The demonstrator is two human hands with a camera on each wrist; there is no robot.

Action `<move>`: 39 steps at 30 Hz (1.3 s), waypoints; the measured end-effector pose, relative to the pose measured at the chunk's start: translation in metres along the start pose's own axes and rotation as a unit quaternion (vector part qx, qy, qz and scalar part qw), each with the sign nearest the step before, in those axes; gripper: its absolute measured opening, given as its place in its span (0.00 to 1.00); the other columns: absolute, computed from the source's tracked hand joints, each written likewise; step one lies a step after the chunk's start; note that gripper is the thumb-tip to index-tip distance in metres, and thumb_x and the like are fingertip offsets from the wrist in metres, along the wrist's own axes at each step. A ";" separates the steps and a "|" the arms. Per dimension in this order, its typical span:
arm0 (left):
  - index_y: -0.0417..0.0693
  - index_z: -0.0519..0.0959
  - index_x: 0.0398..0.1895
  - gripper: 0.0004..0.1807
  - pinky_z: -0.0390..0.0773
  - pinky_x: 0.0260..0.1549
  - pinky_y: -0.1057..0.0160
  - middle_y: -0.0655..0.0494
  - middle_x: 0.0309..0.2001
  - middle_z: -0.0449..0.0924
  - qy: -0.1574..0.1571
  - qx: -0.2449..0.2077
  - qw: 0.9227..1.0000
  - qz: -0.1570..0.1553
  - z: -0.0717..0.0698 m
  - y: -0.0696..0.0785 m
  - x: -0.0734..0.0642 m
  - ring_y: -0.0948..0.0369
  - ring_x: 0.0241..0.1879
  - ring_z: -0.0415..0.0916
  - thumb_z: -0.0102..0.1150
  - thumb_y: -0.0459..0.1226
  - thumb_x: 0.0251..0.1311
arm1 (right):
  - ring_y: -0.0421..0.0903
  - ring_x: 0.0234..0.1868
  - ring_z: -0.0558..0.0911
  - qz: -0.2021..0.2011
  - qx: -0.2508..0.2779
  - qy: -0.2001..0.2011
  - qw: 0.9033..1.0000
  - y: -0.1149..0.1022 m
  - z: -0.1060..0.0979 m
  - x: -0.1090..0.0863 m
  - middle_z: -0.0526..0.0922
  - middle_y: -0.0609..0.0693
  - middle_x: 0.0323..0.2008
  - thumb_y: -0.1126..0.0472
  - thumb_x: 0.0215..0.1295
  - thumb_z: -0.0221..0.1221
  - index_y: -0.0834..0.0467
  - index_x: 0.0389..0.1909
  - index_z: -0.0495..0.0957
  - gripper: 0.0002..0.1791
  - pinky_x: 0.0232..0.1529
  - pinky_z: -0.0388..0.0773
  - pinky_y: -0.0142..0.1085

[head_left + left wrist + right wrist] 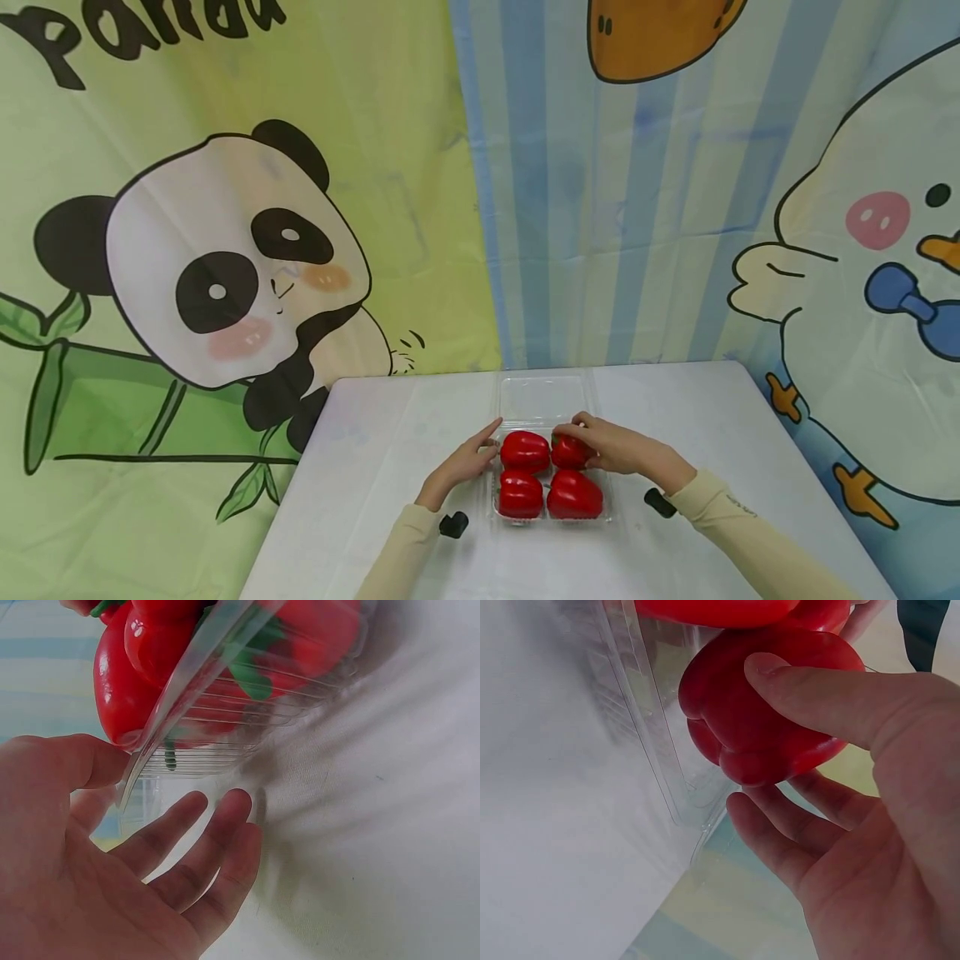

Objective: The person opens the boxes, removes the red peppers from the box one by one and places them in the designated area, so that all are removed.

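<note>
My right hand (626, 447) grips a red bell pepper (567, 452) at the back right of a clear plastic clamshell box (608, 505). In the right wrist view the thumb lies across this pepper (720, 705) and the fingers are at its other side, over the box's corner. Three more red bell peppers sit in the box: one back left (525, 451), one front left (520, 495), one front right (574, 495). At the box's left side is my left hand (467, 462), its thumb at the rim and its other fingers loosely extended outside the wall. Green stems (251, 675) show through the plastic.
The box's clear lid (543, 397) lies folded back toward the far edge of the white table (397, 433). A cloth backdrop (420, 208) with a panda and a white bird hangs behind. Dark wrist cameras (453, 524) sit by both sleeves.
</note>
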State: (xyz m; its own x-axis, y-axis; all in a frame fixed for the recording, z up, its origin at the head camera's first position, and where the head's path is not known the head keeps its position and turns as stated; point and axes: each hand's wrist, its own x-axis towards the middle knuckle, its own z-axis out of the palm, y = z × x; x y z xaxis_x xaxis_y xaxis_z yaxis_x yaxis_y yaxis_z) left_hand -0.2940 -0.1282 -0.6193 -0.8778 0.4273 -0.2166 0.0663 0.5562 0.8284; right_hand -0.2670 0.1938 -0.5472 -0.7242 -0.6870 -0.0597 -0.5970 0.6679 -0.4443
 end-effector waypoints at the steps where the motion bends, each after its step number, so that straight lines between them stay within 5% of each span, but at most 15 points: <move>1: 0.57 0.55 0.80 0.33 0.81 0.40 0.52 0.36 0.65 0.72 0.000 -0.001 1.000 0.000 0.000 0.000 0.000 0.54 0.42 0.80 0.46 0.40 0.73 | 0.53 0.57 0.76 0.000 0.002 0.001 1.000 0.000 0.000 0.000 0.73 0.55 0.59 0.70 0.57 0.69 0.53 0.67 0.68 0.37 0.50 0.83 0.42; 29: 0.59 0.54 0.80 0.32 0.82 0.41 0.55 0.37 0.66 0.73 0.001 -0.007 1.000 -0.003 0.004 -0.006 0.002 0.56 0.43 0.80 0.46 0.42 0.75 | 0.55 0.60 0.75 0.012 0.076 0.065 0.995 0.010 -0.005 -0.012 0.71 0.57 0.61 0.68 0.58 0.69 0.53 0.72 0.64 0.41 0.50 0.84 0.44; 39: 0.61 0.56 0.80 0.32 0.82 0.43 0.51 0.37 0.65 0.73 0.007 -0.009 1.000 -0.002 0.004 -0.004 0.001 0.53 0.44 0.80 0.47 0.42 0.74 | 0.54 0.60 0.74 0.012 0.058 0.100 0.993 0.013 -0.006 -0.014 0.72 0.55 0.60 0.67 0.58 0.69 0.52 0.72 0.65 0.40 0.50 0.84 0.44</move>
State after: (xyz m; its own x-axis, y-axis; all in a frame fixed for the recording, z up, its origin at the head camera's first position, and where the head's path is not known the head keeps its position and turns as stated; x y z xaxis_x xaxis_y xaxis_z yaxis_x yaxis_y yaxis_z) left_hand -0.2937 -0.1275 -0.6250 -0.8848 0.4144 -0.2131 0.0539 0.5451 0.8366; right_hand -0.2667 0.2135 -0.5471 -0.7989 -0.5929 0.1012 -0.5430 0.6387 -0.5452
